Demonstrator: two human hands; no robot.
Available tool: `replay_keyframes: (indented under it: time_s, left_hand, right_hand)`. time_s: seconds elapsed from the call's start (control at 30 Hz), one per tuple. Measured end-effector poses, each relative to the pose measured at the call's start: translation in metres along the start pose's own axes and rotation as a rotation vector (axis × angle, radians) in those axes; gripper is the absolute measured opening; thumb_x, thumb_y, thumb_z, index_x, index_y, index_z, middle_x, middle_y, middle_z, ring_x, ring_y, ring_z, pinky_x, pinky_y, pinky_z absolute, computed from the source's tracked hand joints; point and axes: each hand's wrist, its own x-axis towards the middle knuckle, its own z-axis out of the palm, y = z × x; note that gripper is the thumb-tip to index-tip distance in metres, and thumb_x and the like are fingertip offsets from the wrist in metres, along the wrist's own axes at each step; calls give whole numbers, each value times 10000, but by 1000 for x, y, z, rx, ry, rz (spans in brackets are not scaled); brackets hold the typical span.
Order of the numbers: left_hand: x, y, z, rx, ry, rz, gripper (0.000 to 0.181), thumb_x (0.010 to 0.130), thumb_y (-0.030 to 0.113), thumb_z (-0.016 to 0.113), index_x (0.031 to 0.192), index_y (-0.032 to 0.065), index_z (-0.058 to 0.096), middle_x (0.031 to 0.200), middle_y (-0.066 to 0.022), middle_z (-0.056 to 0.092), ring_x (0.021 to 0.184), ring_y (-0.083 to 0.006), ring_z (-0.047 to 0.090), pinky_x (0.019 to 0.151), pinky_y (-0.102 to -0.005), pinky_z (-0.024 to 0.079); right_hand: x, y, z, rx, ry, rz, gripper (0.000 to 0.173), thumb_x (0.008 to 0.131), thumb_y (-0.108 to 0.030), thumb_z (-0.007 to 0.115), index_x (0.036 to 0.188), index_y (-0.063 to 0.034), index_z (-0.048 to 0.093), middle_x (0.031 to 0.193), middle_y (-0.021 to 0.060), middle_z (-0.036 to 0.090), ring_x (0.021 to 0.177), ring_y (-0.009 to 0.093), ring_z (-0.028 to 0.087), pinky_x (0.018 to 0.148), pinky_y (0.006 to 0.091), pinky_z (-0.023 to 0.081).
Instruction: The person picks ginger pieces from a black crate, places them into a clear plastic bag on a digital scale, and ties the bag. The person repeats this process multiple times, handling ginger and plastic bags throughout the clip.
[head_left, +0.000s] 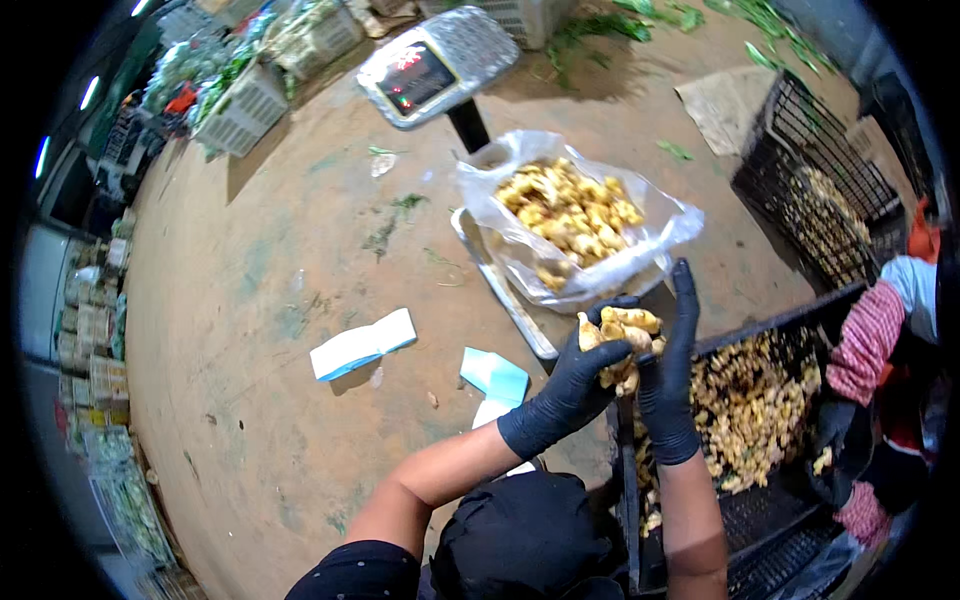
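Observation:
My left hand (577, 390), in a black glove, is closed around a cluster of ginger roots (634, 330). My right hand (667, 367), gloved too, is beside the same ginger with its fingers extended upward; its palm side is partly hidden, and whether it bears any of the ginger is unclear. Just beyond both hands, an open clear plastic bag (510, 161) holds a heap of ginger pieces (566, 210) on the platform of a scale (499, 285). The scale's lit display head (420, 71) stands on a post behind the bag.
A black bin (780, 319) of ginger lies at right, beside a co-worker's gloved hand (832, 442) and checked sleeve (866, 341). Another black crate (817, 127) stands tilted beyond. Blue-and-white paper pieces (364, 345) lie on the floor; pale vegetable crates (244, 109) stand at upper left.

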Motion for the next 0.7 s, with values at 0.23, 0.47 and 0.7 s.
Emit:
replay_keyframes:
  time_s: [0.23, 0.47, 0.7]
  left_hand:
    - [68, 70, -56, 1034, -1, 577, 593, 605, 14, 685, 1124, 83, 406, 1094, -91, 470, 949, -209, 492, 791, -327, 437]
    - [133, 129, -57, 633, 273, -196, 496, 692, 269, 666, 1077, 35, 459, 987, -109, 527, 871, -215, 543, 697, -332, 486]
    - [100, 153, -49, 1164, 142, 269, 241, 792, 162, 546, 961, -10, 551, 914, -54, 563, 772, -131, 544, 695, -241, 446]
  right_hand:
    - [78, 87, -19, 24, 217, 223, 828, 730, -163, 638, 1310, -13, 67, 1283, 191, 262, 1168, 244, 301, 961, 348, 260]
    - [90, 112, -34, 469, 67, 499, 392, 729, -1, 504, 1114, 12, 428, 994, 99, 528, 843, 165, 546, 672, 279, 484]
    - [95, 70, -40, 746, -14, 414, 402, 754, -9, 478, 1152, 16, 427, 1000, 98, 533, 860, 160, 541, 761, 274, 457]
